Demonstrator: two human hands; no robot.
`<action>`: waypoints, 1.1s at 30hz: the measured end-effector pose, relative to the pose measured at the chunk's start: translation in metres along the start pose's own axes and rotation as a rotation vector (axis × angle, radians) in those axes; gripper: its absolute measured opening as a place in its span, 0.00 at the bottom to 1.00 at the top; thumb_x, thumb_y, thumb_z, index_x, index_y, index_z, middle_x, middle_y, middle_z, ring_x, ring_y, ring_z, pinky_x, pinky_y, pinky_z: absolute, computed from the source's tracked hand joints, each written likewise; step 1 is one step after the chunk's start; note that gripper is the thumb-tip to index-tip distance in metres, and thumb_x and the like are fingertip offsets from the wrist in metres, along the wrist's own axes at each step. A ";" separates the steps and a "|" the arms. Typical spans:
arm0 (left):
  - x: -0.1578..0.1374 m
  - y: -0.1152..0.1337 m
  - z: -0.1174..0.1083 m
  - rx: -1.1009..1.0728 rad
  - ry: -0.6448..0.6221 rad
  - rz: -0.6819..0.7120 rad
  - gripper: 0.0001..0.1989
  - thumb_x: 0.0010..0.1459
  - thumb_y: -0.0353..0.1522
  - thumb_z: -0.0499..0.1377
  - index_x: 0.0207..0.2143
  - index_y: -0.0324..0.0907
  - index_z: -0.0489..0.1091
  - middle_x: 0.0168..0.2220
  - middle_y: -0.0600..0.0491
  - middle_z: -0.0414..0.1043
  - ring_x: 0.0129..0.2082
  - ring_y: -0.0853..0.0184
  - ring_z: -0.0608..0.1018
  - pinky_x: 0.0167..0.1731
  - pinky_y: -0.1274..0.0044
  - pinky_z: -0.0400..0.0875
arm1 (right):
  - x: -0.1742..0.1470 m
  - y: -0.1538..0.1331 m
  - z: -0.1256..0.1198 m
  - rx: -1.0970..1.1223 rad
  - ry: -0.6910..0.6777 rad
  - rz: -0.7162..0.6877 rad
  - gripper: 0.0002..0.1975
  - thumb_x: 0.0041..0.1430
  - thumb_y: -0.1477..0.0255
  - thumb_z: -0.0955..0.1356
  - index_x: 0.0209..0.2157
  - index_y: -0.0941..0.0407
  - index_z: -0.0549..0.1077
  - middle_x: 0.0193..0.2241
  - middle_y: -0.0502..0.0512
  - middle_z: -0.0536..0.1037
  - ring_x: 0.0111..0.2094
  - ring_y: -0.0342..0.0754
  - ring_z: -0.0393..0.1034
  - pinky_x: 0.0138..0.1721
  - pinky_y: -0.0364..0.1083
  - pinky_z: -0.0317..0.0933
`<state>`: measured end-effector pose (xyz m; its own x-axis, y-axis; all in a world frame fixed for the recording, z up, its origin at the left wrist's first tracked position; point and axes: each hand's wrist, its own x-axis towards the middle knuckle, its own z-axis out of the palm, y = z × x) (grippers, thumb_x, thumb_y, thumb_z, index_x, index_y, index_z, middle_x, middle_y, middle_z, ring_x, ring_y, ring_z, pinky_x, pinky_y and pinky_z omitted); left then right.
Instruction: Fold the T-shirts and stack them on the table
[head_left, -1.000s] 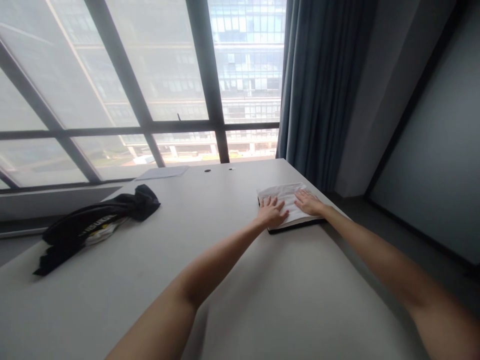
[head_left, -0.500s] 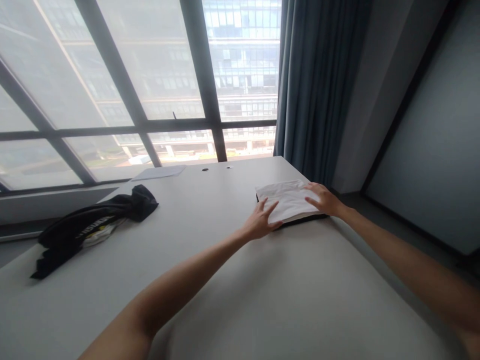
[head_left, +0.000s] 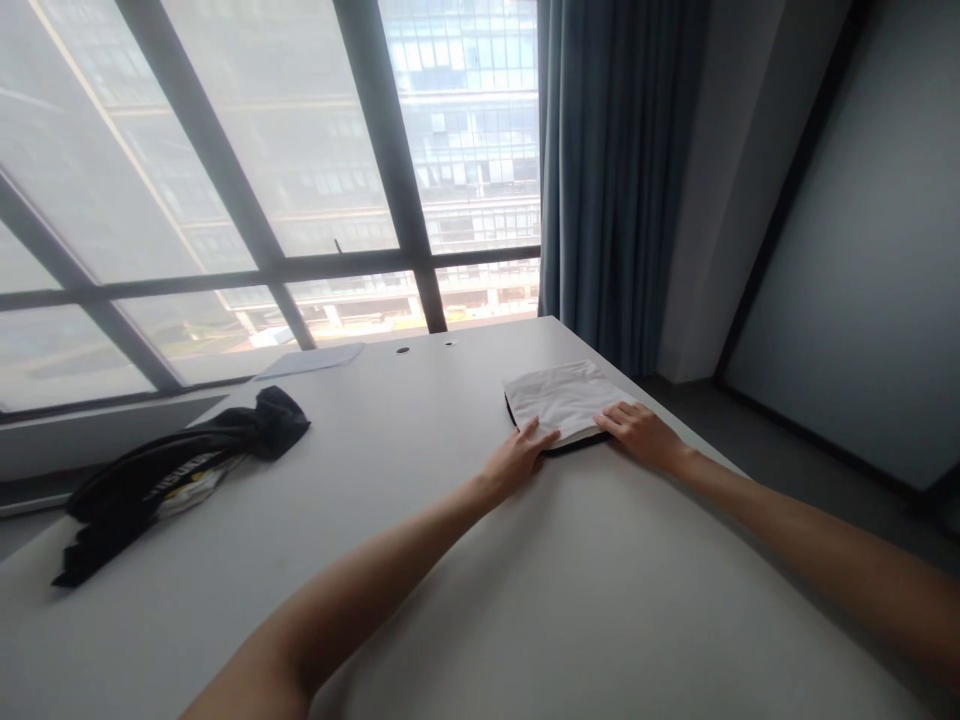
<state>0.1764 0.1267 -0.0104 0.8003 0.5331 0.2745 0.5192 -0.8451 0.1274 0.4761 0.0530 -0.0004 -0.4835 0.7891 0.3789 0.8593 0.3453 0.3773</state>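
Note:
A folded white cloth (head_left: 559, 395) lies flat on the white table, with a black layer showing beneath its left and near edges. At its near left corner, my left hand (head_left: 520, 455) has thumb and finger on the white top, with the other fingers down by the edge. My right hand (head_left: 637, 432) grips the near right corner, its fingers together over the top. The undersides of both grips are hidden.
On the table (head_left: 420, 480) at the left lies a crumpled black garment (head_left: 172, 475) with white lettering. A flat white sheet (head_left: 311, 360) rests near the window. Two small round fittings (head_left: 403, 350) sit at the far edge. A blue curtain (head_left: 615, 180) hangs behind the table's right corner.
My right hand has moved from the cloth's right side toward me, to its near right corner, and its spread fingers have closed. My left hand's fingers have drawn in at the near left corner.

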 end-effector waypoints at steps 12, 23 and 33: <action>0.030 -0.017 0.010 -0.099 -0.015 -0.060 0.27 0.68 0.27 0.53 0.67 0.54 0.64 0.73 0.48 0.51 0.66 0.52 0.68 0.65 0.61 0.63 | 0.013 0.001 0.013 -0.057 -0.015 0.130 0.18 0.70 0.77 0.59 0.55 0.57 0.75 0.47 0.66 0.76 0.48 0.60 0.65 0.44 0.52 0.56; 0.101 -0.036 0.017 -0.110 -0.076 -0.172 0.27 0.67 0.30 0.54 0.68 0.51 0.64 0.73 0.48 0.50 0.66 0.49 0.67 0.65 0.60 0.60 | 0.054 0.045 0.048 -0.073 -0.048 0.295 0.19 0.69 0.77 0.58 0.51 0.57 0.77 0.44 0.68 0.77 0.47 0.60 0.66 0.42 0.51 0.57; 0.079 -0.032 0.023 -0.024 -0.170 -0.191 0.34 0.70 0.46 0.50 0.74 0.52 0.45 0.76 0.46 0.35 0.69 0.41 0.59 0.66 0.57 0.55 | 0.051 0.033 0.038 0.072 -0.061 0.337 0.21 0.61 0.77 0.64 0.55 0.59 0.74 0.54 0.68 0.75 0.53 0.63 0.66 0.53 0.57 0.56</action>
<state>0.2300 0.1963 -0.0149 0.7280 0.6809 0.0798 0.6605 -0.7278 0.1847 0.4861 0.1241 -0.0002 -0.1617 0.8929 0.4202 0.9795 0.0933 0.1786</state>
